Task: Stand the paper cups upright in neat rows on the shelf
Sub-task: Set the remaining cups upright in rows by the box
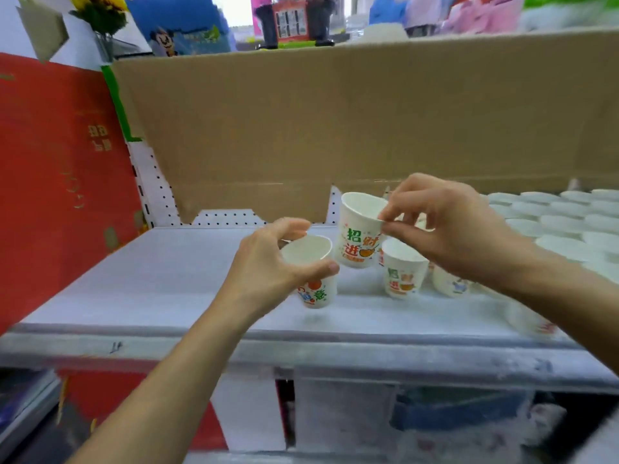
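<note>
Left hand (264, 262) grips one paper cup (313, 272) on the shelf (150, 279); right hand (445, 222) pinches a lifted cup (360, 229) by its rim. Rows (562, 219) fill the shelf's right; loose cups (402, 272) remain, left stretch unfilled.

Large brown cardboard sheet (335, 128) upright at the back, red printed panel (57, 182) at left, white dotted pegboard (154, 185) showing between them, yellow flowers (100, 11) and blue cartoon packaging (181, 25) above
</note>
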A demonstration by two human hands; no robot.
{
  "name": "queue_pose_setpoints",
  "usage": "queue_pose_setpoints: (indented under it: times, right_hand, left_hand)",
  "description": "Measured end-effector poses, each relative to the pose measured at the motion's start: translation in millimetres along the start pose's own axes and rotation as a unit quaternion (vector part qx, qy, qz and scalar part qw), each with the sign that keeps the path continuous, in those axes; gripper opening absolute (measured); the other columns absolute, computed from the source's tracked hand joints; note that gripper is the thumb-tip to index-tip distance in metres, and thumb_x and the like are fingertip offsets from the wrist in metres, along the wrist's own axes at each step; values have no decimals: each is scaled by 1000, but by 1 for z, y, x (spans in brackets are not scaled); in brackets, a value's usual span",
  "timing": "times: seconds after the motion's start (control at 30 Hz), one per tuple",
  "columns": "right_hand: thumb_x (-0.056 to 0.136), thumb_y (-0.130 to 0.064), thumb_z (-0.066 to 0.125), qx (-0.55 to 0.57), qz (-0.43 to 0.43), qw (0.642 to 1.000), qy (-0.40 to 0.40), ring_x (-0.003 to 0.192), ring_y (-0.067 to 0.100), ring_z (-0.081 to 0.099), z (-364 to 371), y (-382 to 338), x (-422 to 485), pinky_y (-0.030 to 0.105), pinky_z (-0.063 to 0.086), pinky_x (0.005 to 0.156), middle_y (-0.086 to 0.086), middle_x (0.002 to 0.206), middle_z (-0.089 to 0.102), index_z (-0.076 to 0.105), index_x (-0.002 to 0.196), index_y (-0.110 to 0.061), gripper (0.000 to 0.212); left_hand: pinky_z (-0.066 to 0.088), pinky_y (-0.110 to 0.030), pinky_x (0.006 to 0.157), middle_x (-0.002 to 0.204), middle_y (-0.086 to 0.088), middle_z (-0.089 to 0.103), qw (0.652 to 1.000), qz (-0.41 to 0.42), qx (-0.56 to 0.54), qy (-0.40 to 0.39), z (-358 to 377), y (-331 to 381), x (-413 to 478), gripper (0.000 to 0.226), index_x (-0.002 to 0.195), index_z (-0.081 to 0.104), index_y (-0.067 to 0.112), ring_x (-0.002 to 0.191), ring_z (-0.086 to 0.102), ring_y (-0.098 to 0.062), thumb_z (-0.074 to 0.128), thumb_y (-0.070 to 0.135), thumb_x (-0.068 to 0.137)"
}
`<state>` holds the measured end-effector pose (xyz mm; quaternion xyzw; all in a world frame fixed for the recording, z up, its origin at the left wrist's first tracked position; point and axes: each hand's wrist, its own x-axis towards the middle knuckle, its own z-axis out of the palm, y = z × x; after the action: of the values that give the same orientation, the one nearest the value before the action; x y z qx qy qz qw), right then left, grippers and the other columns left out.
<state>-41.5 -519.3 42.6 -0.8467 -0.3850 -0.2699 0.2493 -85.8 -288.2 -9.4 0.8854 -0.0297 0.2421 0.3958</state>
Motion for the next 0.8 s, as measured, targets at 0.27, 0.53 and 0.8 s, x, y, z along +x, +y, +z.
queue_pose_setpoints:
  times: [0.27, 0.53, 0.8]
  right_hand:
    - [81, -29, 70, -108, 11, 994, 3, 71, 18, 55, -58, 34, -80, 37, 47, 57, -9, 83, 60, 74, 84, -26, 6]
    - [77, -26, 76, -255, -55, 963, -65, 70, 26, 57, -43, 47, -92, 38, 43, 61, -1, 72, 61, 73, 75, -24, 4]
    - [95, -46, 40, -266, -3, 947, -181, 100, 8, 47, -52, 57, -89, 26, 32, 81, -16, 104, 57, 62, 108, -41, 25]
  left_hand:
    - [44, -23, 89, 119, 13, 61, 998, 41, 49, 2, 72, 58, -23, 77, 124, 57, 30, 104, 53, -2, 84, 56, 57]
    - [47, -28, 85, 117, 9, 53, 991, 77, 108, 2, 102, 64, -19, 77, 123, 50, 26, 100, 51, -8, 83, 53, 60]
    - [40, -18, 79, 118, 11, 52, 990, 93, 99, -22, 113, 65, -17, 79, 125, 48, 27, 98, 47, -2, 80, 60, 60]
